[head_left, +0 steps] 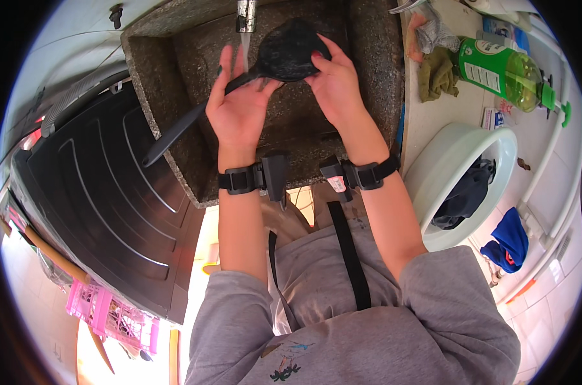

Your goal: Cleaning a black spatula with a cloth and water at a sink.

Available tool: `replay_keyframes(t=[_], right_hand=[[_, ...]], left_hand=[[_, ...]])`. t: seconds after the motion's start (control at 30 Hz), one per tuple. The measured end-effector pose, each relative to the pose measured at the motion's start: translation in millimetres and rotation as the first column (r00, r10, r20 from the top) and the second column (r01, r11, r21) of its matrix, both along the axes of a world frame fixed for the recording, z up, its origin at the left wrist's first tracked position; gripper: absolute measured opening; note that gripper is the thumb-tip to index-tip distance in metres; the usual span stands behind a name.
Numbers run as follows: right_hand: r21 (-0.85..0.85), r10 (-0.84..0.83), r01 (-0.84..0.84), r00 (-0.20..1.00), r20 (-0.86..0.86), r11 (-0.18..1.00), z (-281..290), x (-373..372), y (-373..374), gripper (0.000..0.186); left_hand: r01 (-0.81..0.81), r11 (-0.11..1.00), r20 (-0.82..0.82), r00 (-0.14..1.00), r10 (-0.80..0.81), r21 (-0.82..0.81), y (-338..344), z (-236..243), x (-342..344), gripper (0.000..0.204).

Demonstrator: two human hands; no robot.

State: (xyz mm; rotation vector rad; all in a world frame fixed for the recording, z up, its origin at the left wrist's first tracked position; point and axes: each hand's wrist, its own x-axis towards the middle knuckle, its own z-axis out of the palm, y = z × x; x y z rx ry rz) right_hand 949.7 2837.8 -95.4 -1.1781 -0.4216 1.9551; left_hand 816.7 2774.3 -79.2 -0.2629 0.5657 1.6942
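Observation:
A black ladle (287, 52) with a long handle hangs over the stone sink, tilted so its handle runs down to the left. My right hand (337, 83) grips the right side of its bowl, thumb on the face toward me. Loosely held, the handle crosses my left hand (239, 114), whose fingers are spread. Water from the metal tap (246, 18) falls in a thin stream beside the bowl onto my left fingers. Part of the handle is hidden by that hand.
The rough stone sink (151, 96) surrounds my hands. On the right ledge lie a green soap bottle (506, 74) and an olive cloth (438, 74). A pale basin (432, 167) holds dark cloth. A black ridged panel (92, 186) flanks the sink at left; a pink crate (114, 317) is below it.

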Motion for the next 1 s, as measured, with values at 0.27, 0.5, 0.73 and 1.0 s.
replay_keyframes(t=[0.27, 0.5, 0.73, 1.0], right_hand=[[0.013, 0.225, -0.226, 0.973, 0.049, 0.974, -14.0, -35.3, -14.5, 0.030], [-0.019, 0.292, -0.291, 0.949, 0.118, 0.956, -15.4, -41.3, -26.1, 0.032], [0.079, 0.288, -0.679, 0.410, 0.865, 0.730, -4.3, -53.5, -32.6, 0.063], [-0.109, 0.368, -0.555, 0.381, 0.848, 0.825, -14.1, -53.8, -15.4, 0.058]], left_hand=[[-0.031, 0.994, -0.325, 0.946, -0.006, -0.109, -9.4, -10.7, -12.2, 0.051], [0.000, 0.984, -0.359, 0.931, -0.065, -0.178, -10.1, 0.3, -12.7, 0.040], [-0.035, 0.924, -0.629, 0.742, -0.231, -0.381, -24.3, 5.0, -4.3, 0.041], [0.033, 0.892, -0.597, 0.732, -0.329, -0.451, -36.1, 11.7, -8.5, 0.045]])
